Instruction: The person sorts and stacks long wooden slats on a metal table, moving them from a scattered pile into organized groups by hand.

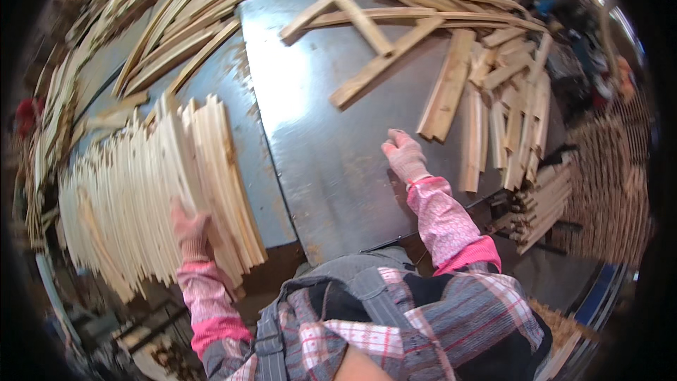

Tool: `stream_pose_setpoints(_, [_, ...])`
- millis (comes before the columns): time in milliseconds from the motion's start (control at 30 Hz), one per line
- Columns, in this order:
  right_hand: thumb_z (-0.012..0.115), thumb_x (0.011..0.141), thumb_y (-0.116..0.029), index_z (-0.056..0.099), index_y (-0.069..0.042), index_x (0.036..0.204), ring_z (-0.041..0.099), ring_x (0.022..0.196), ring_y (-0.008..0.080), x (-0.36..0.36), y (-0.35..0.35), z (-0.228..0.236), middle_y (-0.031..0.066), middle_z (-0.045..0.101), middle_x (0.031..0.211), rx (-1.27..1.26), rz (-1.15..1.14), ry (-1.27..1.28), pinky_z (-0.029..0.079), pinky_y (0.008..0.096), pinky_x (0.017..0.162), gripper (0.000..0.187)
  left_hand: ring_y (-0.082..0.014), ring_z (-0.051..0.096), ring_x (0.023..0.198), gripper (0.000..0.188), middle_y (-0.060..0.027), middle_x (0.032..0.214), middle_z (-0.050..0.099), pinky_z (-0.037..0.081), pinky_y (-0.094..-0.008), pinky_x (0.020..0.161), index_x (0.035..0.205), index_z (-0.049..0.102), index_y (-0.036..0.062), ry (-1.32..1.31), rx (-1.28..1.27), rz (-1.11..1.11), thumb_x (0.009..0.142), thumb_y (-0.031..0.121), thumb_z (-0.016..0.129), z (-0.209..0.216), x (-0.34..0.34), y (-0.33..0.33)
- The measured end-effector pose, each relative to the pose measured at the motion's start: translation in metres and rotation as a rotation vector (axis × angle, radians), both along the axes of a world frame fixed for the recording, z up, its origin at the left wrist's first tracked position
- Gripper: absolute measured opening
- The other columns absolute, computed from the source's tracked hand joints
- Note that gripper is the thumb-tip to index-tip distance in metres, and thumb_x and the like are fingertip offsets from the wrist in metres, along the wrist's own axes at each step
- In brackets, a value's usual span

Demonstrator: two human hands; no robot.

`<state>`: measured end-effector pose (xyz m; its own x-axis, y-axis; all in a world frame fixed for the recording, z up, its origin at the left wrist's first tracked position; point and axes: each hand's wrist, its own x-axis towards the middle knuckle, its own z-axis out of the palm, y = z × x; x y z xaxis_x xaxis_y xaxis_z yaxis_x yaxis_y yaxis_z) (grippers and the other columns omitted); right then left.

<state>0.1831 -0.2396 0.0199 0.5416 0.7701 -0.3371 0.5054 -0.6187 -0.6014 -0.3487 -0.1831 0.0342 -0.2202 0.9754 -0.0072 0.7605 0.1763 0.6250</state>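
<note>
1. Fingers of my pink-gloved left hand (189, 231) are against the pale, narrow wooden strips (127, 197); can't tell if they pinch any.
2. Fingers of my pink-gloved right hand (407, 157): loosely bent, slightly spread, holding nothing, over the smooth grey metal bench (317, 190).
3. Strips: packed side by side, my left.
4. Loose yellowish wooden slats (448, 88): ahead and right, some crossed.

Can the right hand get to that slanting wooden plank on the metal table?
Probably yes: the right hand seems empty, and just metal tabletop shows between it and the near end of the slanting plank.
</note>
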Motion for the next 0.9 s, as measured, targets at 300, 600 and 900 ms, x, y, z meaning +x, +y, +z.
stream_pose_setpoints(300, [0.067, 0.089, -0.026, 0.052, -0.007, 0.142, 0.054, 0.131, 0.0313, 0.032, 0.001, 0.006, 0.0176, 0.059, 0.138, -0.202, -0.229, -0.105, 0.043, 0.0382, 0.110, 0.058, -0.0429, 0.041, 0.137, 0.087, -0.0283, 0.147, 0.044, 0.034, -0.0455, 0.116, 0.143, 0.045, -0.0045, 0.664, -0.174, -0.122, 0.070, 0.029, 0.076, 0.000, 0.028, -0.022])
stream_pose_setpoints(600, [0.082, 0.073, -0.033, 0.058, -0.002, 0.121, 0.062, 0.116, 0.0403, 0.160, -0.003, -0.036, 0.0245, 0.065, 0.120, -0.155, -0.535, -0.404, 0.051, 0.0455, 0.099, 0.062, -0.0388, 0.055, 0.126, 0.055, -0.0237, 0.132, 0.060, 0.042, -0.0441, 0.109, 0.133, 0.057, -0.0024, 0.222, 0.256, -0.504, 0.086, 0.021, 0.071, 0.028, 0.134, 0.075])
stream_pose_setpoints(900, [0.080, 0.077, -0.046, 0.043, -0.010, 0.141, 0.058, 0.123, 0.0371, 0.137, 0.021, -0.020, 0.0175, 0.056, 0.135, -0.279, -0.212, -0.435, 0.051, 0.0470, 0.100, 0.082, -0.0368, 0.062, 0.114, 0.067, -0.0210, 0.123, 0.063, 0.051, -0.0432, 0.098, 0.128, 0.057, -0.0011, 0.563, -0.375, -0.531, 0.080, 0.042, 0.076, -0.019, 0.345, 0.120])
